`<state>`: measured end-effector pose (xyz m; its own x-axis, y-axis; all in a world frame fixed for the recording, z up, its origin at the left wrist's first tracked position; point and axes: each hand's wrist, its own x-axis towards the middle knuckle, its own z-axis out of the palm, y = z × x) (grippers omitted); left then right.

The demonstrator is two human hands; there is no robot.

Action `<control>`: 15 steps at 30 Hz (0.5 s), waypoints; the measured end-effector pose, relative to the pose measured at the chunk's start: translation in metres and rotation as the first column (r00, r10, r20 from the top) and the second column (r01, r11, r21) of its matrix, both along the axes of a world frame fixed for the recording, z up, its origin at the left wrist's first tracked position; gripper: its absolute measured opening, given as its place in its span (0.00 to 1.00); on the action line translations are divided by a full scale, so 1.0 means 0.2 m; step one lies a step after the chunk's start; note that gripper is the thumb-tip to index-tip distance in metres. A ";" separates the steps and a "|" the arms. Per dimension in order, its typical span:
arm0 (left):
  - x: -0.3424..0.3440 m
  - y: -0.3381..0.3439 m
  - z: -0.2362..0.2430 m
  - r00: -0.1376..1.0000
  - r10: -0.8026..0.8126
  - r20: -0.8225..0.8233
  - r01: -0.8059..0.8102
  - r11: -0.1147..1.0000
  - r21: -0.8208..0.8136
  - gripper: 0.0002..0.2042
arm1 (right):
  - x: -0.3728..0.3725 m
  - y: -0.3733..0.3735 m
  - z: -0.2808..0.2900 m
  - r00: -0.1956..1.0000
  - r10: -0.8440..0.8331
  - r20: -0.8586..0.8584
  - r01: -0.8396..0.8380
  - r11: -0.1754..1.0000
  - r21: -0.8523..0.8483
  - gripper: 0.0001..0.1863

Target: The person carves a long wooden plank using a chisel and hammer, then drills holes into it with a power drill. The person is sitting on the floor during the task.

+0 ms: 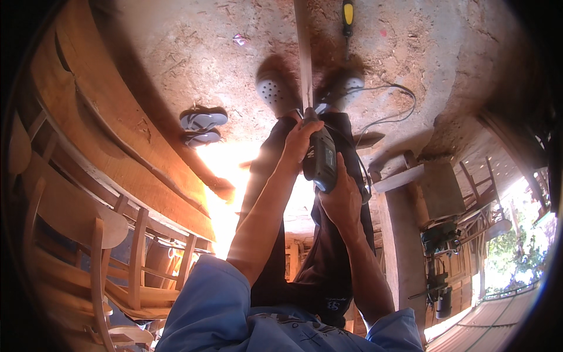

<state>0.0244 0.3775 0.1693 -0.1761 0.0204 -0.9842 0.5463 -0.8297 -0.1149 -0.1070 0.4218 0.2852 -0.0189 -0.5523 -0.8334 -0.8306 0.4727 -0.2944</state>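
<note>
A dark green and black power drill is held in front of my legs, its front end pointing away from me toward the feet. My left hand is wrapped round the front part of the drill. Farther back, my right hand grips it at the handle end, partly hidden by the body. A long narrow wooden strip runs from the far edge to the drill's front, between my grey clogs. The drill's tip is hard to make out, so I cannot tell whether it touches the wood.
A screwdriver with a yellow and black handle lies on the dusty floor. A thin cable loops to the right of my feet. Grey flip-flops lie left, beside large wooden planks and wooden chairs. A wooden bench stands right.
</note>
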 end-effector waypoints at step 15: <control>0.01 -0.03 0.05 1.000 0.000 0.011 0.000 1.000 -0.023 0.16 | 0.00 0.00 0.00 1.000 -0.008 0.011 0.008 0.999 -0.039 0.50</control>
<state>0.0263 0.3714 0.1794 -0.1649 -0.0027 -0.9863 0.5472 -0.8323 -0.0892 -0.1066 0.4212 0.2846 -0.0146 -0.5843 -0.8114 -0.8234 0.4675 -0.3218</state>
